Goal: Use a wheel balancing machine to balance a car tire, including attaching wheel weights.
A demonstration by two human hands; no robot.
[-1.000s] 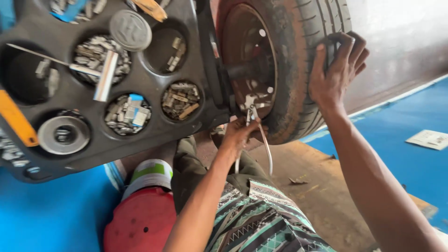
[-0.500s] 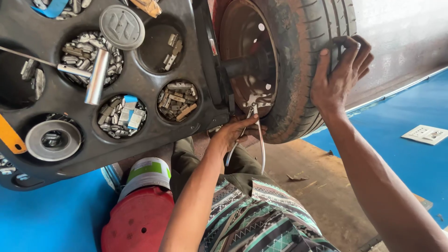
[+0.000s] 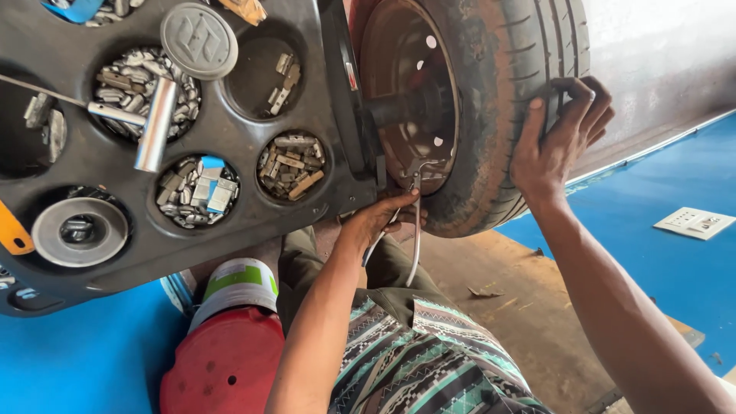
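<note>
The right hand (image 3: 560, 142) lies spread over the tread of a car tyre (image 3: 506, 92), thumb on the sidewall edge and fingers curled across the grooves, pressing rather than closing round anything. The tyre sits on a rusty brown steel rim (image 3: 406, 92) mounted on the shaft of a wheel balancer; the top of the tyre is cut off by the upper edge of the view.

The left hand (image 3: 379, 222) is at the lower edge of the rim, clenched around the handles of metal pliers (image 3: 414, 222), whose head meets the rim lip (what it grips there is too small to make out). One pale handle hangs down below the fingers.

Left of the wheel is the balancer's black tray (image 3: 230, 230), with round wells moulded into it. The well nearest the tray's right edge holds loose wheel weights (image 3: 291, 165); the one beside it has more weights and some blue pieces. Near the tray's top edge a metal hammer (image 3: 153, 126) lies across another full well, its handle running off toward the left edge. A grey disc (image 3: 80, 230) rests in a well at the tray's lower left. The left part of the tray is cut off.

Below, the person's patterned shirt (image 3: 414, 360) fills the bottom centre, and a red container (image 3: 226, 364) with a white and green can (image 3: 238, 284) behind it stands on the blue floor (image 3: 659, 230).
</note>
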